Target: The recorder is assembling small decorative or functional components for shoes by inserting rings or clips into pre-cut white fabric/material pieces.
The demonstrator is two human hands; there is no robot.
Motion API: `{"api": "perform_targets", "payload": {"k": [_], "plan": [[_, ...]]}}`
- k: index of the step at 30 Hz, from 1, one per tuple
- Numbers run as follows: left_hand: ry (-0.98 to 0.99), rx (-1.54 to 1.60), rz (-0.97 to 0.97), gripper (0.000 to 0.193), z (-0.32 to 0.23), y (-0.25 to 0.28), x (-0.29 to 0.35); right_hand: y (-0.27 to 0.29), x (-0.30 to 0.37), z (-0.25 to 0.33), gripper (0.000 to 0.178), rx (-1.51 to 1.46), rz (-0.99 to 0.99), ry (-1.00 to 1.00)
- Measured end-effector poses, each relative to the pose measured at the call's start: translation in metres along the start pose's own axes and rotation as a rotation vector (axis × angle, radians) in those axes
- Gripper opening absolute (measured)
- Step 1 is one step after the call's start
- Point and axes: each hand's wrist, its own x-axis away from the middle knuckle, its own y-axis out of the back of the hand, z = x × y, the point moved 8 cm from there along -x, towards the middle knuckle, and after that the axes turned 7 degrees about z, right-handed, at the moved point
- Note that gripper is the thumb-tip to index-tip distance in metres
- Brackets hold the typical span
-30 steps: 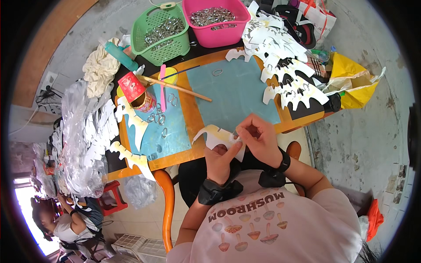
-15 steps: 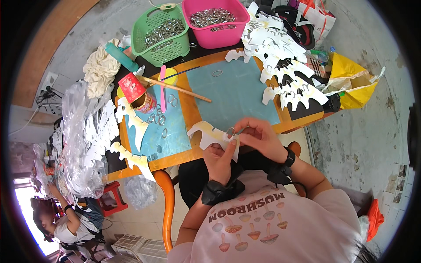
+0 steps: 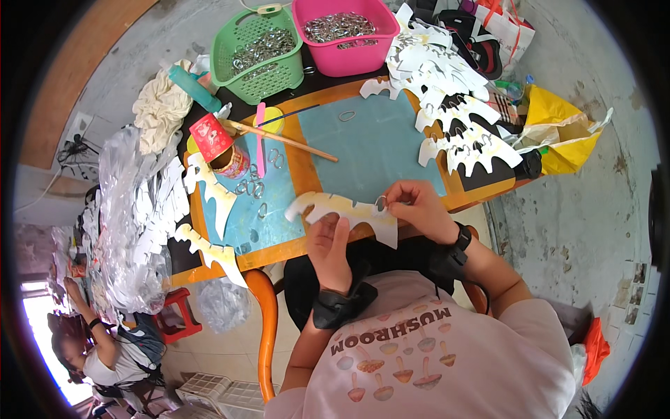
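My left hand [image 3: 329, 253] grips a white curved, notched piece [image 3: 349, 211] with yellowish patches, thumb in front of it. The piece is held up over the table's near edge. At its right end, my right hand [image 3: 421, 211] pinches a metal ring [image 3: 381, 202]; whether the ring passes through the piece is too small to tell. Several loose metal rings [image 3: 250, 188] lie on the blue mat to the left, and another single ring [image 3: 347, 116] lies farther back. Two similar white pieces [image 3: 222, 199] rest at the table's left side.
A green basket [image 3: 259, 89] and a pink basket [image 3: 349, 63] of metal rings stand at the back. White pieces with rings [image 3: 469, 148] are piled at right, by a yellow bag [image 3: 558, 140]. A red cup [image 3: 211, 140] and a wooden stick [image 3: 293, 142] are left. Another person [image 3: 115, 356] works far left.
The white piece has turned flatter, showing more of its length. My left hand has shifted slightly left, and my right hand has moved slightly right with the ring.
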Motion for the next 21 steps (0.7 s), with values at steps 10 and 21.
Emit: {"api": "perform_targets", "payload": {"k": [10,21], "plan": [[0.015,-0.026,-0.131,0.049,-0.001,0.017,-0.011,0.02,-0.028,-0.001,0.016,0.145,0.167,-0.207],[-0.08,-0.124,-0.262,0.04,-0.002,0.022,-0.016,0.033,-0.027,-0.012,0.025,-0.013,0.107,-0.263]]}}
